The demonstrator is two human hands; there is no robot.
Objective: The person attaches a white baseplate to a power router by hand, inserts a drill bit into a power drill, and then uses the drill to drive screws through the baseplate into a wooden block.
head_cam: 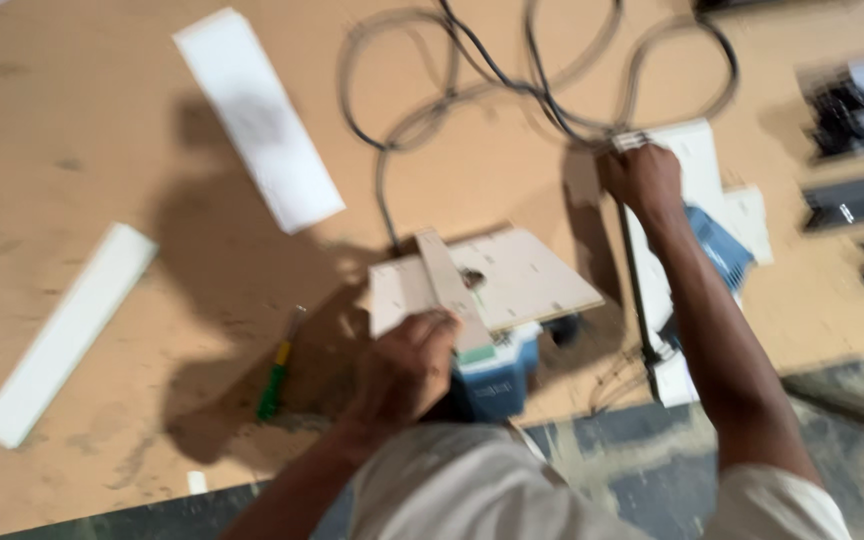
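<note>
Two bare hands work over a wide tan board that serves as the bench (102, 120), its face dusty and smudged. The picture is blurred by motion, so fine detail is lost. The left hand (407, 370) rests on a blue power tool (497, 375) that lies with its pale flat base plate (527, 275) turned upward; its fingers (432, 325) curl over the near edge of the plate and a narrow strip (447, 285) lying across it. The tool sits near the bench's front edge, just before the person's body. The right hand (642, 180) reaches further out, its fingers closed in a fist around something small and pale at the top of a white panel (697, 160); what it grips I cannot tell. A dark cord (542, 90) loops across the bench behind the tool. A green-handled screwdriver (277, 375) lies left of the left hand. Two white strips lie on the left side, one long piece (257, 120) further back and another (67, 330) nearer the front. Dark profiles (857, 150) lie at the right edge. A grey, dusty floor (652, 470) shows below the bench's edge.
</note>
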